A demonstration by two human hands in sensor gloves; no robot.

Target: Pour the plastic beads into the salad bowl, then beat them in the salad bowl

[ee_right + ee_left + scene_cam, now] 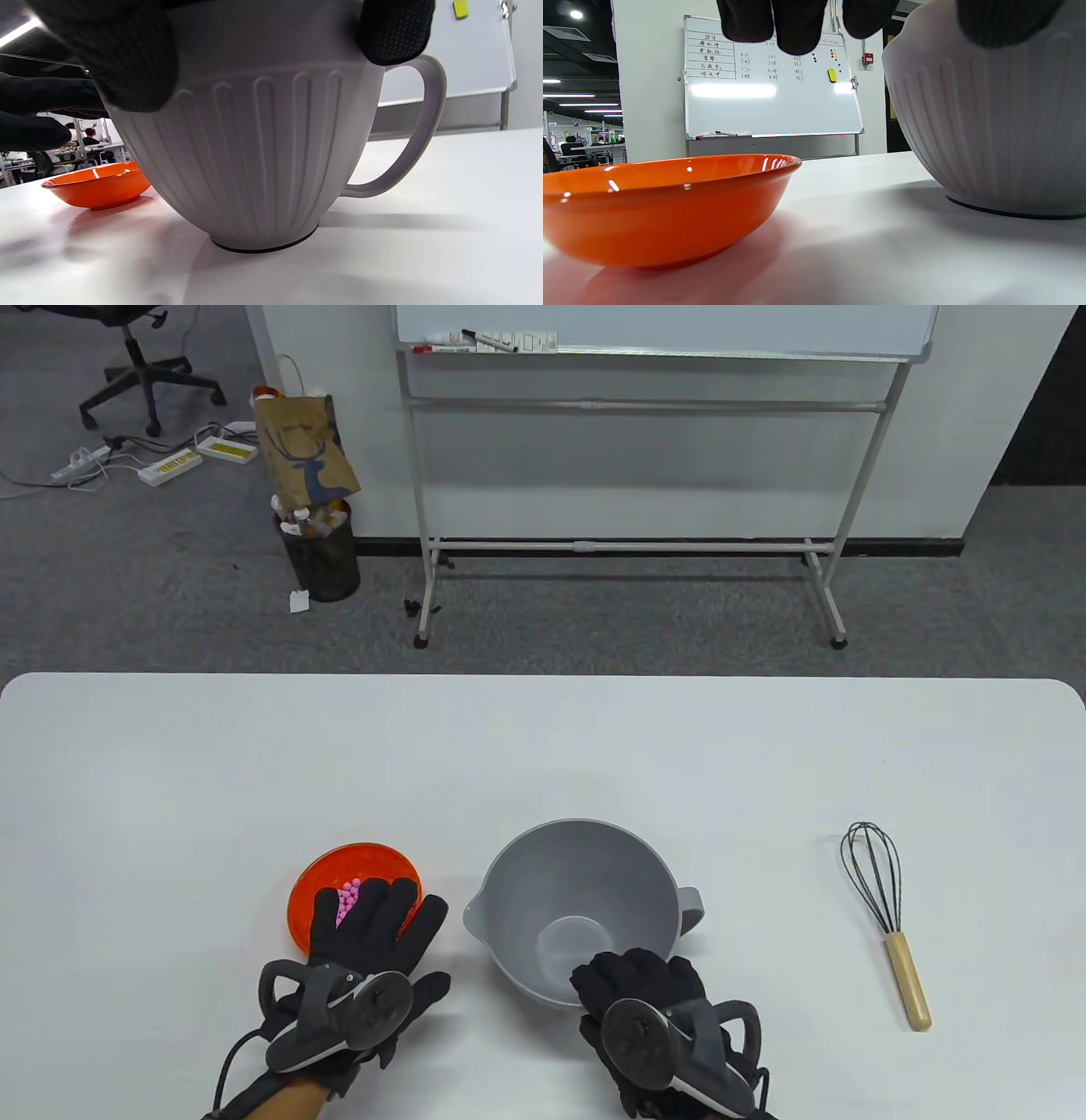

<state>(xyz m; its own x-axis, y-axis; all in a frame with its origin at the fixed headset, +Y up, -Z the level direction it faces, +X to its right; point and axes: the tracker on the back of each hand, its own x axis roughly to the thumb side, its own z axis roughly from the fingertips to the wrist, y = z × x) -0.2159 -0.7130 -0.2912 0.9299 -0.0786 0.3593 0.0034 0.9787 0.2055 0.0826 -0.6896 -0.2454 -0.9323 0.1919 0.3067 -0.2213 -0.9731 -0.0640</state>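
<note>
An orange bowl (339, 869) with pink plastic beads (349, 897) sits on the white table, left of the grey salad bowl (585, 899). My left hand (377, 916) lies over the orange bowl's near right rim with its fingers straight, holding nothing. In the left wrist view its fingertips (793, 25) hang above the orange bowl (661, 207), apart from it. My right hand (632, 976) grips the salad bowl's near rim, fingers curled over it. In the right wrist view those fingers (118, 55) press on the ribbed wall of the salad bowl (263, 161). A wire whisk (887, 916) with a wooden handle lies far right.
The salad bowl has a spout facing the orange bowl and a handle (691, 903) on its right. A whiteboard stand (628, 551), a bin (321, 551) and an office chair (144, 364) are on the carpet beyond the table's far edge.
</note>
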